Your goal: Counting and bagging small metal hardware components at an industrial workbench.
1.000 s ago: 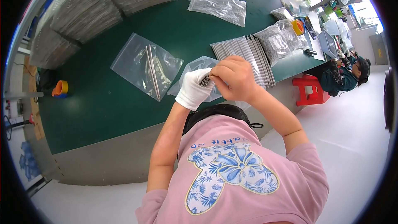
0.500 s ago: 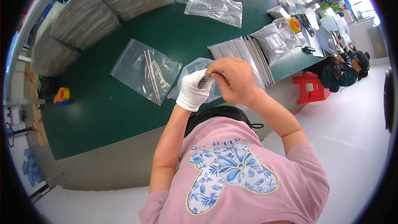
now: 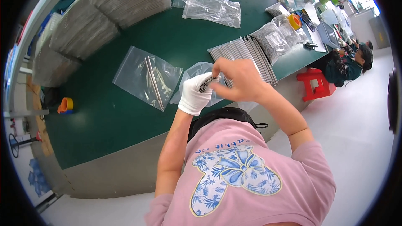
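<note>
A bundle of thin grey tubes (image 3: 204, 85), open ends facing the right hand, sits in the gloved left hand (image 3: 194, 95), whose fingers are wrapped around it. The bare right hand (image 3: 240, 81) is at the bundle's end, its thumb and forefinger standing apart on either side of the tube ends; motion blurs them, and I cannot tell whether they pinch a tube. A clear bag (image 3: 193, 71) lies under and behind both hands on the green surface (image 3: 100, 132).

To the left of it, a flat zip bag (image 3: 130, 73) lies with two slim rods (image 3: 154, 83) side by side on or in it; I cannot tell which. To the right is a row of grey rods (image 3: 232, 52), with filled bags (image 3: 272, 42) of small grey pieces just beyond and an orange tape roll (image 3: 295, 21) near them. Empty-looking clear sleeves (image 3: 214, 10) lie flat toward the far edge. Wrapped stacks (image 3: 132, 0) stand at the far left, and another tape roll, the yellow one (image 3: 65, 105), is near the left edge. Past the surface's right side, a co-worker (image 3: 342, 68) sits by a red stool (image 3: 310, 84).
</note>
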Demonstrator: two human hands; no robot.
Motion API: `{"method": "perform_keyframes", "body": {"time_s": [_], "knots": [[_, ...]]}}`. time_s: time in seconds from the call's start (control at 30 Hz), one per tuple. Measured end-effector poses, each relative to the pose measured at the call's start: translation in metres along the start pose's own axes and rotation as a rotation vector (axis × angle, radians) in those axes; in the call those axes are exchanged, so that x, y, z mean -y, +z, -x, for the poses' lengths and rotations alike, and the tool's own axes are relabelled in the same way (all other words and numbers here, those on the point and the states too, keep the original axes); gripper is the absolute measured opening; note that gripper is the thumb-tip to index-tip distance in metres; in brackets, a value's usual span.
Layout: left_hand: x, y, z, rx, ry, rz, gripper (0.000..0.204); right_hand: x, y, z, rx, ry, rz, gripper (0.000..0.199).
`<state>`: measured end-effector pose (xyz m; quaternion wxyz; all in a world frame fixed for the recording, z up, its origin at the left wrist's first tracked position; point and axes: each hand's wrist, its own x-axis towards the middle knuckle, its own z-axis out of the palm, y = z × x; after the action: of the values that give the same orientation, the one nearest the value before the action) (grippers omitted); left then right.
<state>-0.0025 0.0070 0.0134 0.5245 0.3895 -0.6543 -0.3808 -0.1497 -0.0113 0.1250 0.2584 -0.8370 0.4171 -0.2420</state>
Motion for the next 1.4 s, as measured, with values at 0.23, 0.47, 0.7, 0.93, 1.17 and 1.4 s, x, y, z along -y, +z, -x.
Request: {"method": "perform_keyframes", "body": {"time_s": [0.23, 0.47, 0.7, 0.93, 1.17, 1.4], "knots": [[0.002, -0.001, 0.000, 0.025, -0.056, -0.140, 0.011, 0.012, -0.025, -0.006, -0.187, -0.252, 0.386, 0.012], [-0.001, 0.011, 0.001, 0.028, -0.143, 0.038, 0.012, 0.005, -0.147, 0.044, -0.923, -0.154, 0.154, 0.013], [0.002, 0.000, 0.005, -0.044, -0.250, 0.103, 0.013, -0.178, -0.087, 0.171, -1.497, 0.751, -0.601, 0.020], [0.002, 0.003, -0.001, -0.092, -0.313, 0.091, 0.014, -0.261, 0.026, 0.187, -1.846, 1.304, -0.894, 0.019], [-0.004, 0.008, -0.006, -0.128, -0.292, 0.085, 0.011, -0.328, 0.069, 0.186, -1.875, 1.520, -0.816, 0.021], [0.015, -0.005, 0.003, -0.008, -0.202, -0.059, 0.013, -0.297, 0.077, 0.187, -1.580, 1.399, -0.636, 0.025]]}}
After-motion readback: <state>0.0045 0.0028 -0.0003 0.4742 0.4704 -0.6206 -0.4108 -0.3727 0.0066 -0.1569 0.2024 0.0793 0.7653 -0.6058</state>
